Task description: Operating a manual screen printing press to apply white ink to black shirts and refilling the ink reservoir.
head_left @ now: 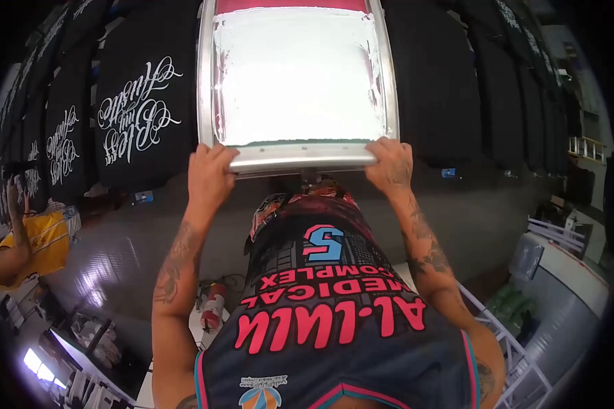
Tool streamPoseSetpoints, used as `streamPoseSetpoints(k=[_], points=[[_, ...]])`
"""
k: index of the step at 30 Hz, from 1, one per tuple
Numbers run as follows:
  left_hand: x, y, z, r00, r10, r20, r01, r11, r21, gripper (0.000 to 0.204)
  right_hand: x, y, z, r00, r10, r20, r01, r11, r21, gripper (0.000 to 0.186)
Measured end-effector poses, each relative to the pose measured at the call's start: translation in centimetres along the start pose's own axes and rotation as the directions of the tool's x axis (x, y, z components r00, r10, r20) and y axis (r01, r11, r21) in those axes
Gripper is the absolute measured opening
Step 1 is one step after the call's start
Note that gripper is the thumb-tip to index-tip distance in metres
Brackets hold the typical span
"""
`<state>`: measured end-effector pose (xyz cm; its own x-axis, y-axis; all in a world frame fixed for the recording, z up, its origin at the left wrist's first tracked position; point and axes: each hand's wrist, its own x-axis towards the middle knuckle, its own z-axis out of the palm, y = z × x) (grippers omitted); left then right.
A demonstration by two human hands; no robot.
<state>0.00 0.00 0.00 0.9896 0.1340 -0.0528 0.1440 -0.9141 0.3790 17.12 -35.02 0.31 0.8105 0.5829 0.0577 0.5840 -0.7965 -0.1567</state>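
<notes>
A silver screen frame (387, 75) holds a mesh coated in thick white ink (290, 75), with a red band at its far end. Across the frame's near end lies a silver bar (300, 153) with a thin green strip along its far side, like a squeegee. My left hand (210, 174) grips the bar at the near left corner. My right hand (389, 163) has its fingers curled over the same bar at the near right corner. Whether either hand also touches the frame, I cannot tell.
Black garments with white script (136, 102) line the left; plain black ones (436, 95) line the right. A co-worker in yellow (37, 242) is at far left, one arm raised. A red extinguisher (211, 307) stands below. A railing (498, 327) and large plastic container (559, 293) sit lower right.
</notes>
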Motion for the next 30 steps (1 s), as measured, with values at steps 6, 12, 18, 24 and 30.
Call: streamPoseSetpoints(k=[6,12,18,24,30], points=[[-0.4,1.9,2.1,0.983,-0.157,-0.1,0.164,0.984,0.065,0.036,-0.5,0.2,1.3,0.999,-0.051,0.017,0.049,0.993,0.106,0.021],[12.2,-2.6,1.2,0.988,-0.076,-0.134,0.105,0.968,0.226,0.019,11.0,3.0,2.8,0.975,-0.169,-0.144,0.168,0.986,-0.018,0.016],[31.3,-7.7,-3.5,0.99,-0.083,-0.113,0.113,0.952,0.285,0.022,31.1,6.1,2.3,0.984,-0.132,-0.118,0.117,0.985,-0.125,0.028],[24.8,-6.4,-4.5,0.997,-0.065,0.03,0.053,0.949,0.31,0.036,26.0,4.4,0.3,0.973,0.026,0.229,0.013,0.986,-0.167,0.053],[2.4,1.5,-1.0,0.998,-0.011,-0.068,0.015,0.998,0.063,0.022,1.6,1.1,-0.2,0.993,-0.118,-0.026,0.119,0.992,0.039,0.016]])
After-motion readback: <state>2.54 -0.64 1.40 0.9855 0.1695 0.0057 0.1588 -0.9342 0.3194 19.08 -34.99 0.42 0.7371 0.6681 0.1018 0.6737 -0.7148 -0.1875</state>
